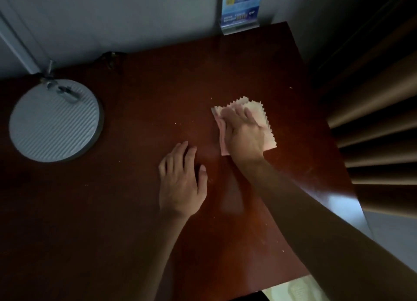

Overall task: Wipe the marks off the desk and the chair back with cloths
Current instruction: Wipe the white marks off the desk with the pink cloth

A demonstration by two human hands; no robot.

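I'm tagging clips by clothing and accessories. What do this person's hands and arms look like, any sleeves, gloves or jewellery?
Both arms are bare: no sleeve shows along either forearm up to the frame edge. The left hand and right hand wear no gloves. No ring, watch or bracelet is visible, though the dim light could hide small details. Nails look short and unpainted.

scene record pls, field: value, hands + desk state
surface: dark red-brown desk
right hand: flat, palm down, pressing pink cloth on desk
left hand: flat on desk, empty, beside cloth, not touching it
cloth: zigzag edges, partly under hand
marks: pale specks left of cloth
other: round grey lamp base far left; blue sign stand at back edge
chair: not visible
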